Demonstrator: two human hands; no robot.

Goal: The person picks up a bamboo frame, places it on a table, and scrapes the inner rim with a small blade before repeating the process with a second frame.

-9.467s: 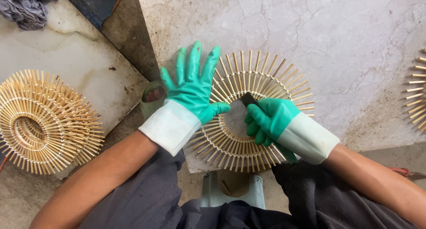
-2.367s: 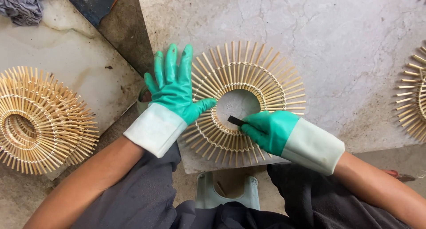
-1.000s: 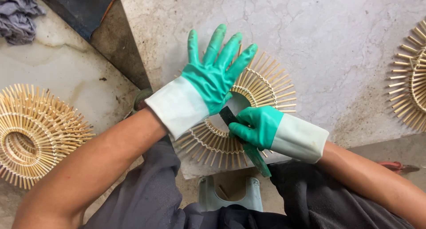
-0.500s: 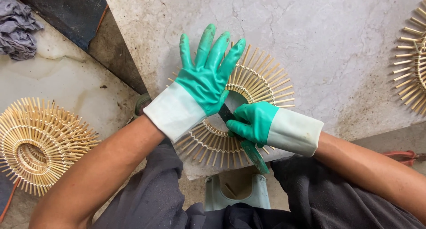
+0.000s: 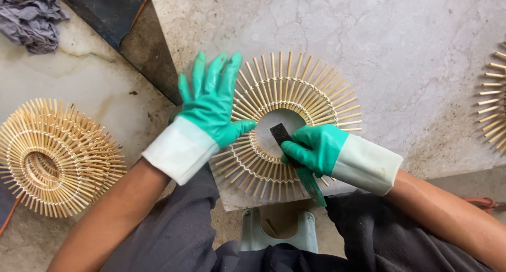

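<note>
At the far left we see a pale, stained stone floor [image 5: 79, 77] with a crumpled grey cloth [image 5: 31, 16] in the top corner and a stack of round bamboo-stick rings [image 5: 52, 156] lying below it. A dark slanted panel [image 5: 137, 29] runs between that floor and the speckled grey-white stone slab [image 5: 400, 50] that fills the upper right. On the slab's near edge lies the sunburst ring of bamboo sticks [image 5: 295, 87], flat, its open centre showing bare stone. Our left hand [image 5: 213, 106], in a green glove with a white cuff, rests on the ring's left side, fingers spread and pointing away, thumb tip touching the inner rim. Our right hand [image 5: 316, 148], gloved alike, is closed around a flat dark blade tool [image 5: 279, 135] whose tip reaches into the ring's centre opening. Below, a pale plastic stool [image 5: 279, 232] shows between our knees. Another stick ring [image 5: 495, 98] peeks in at the right edge.
</note>
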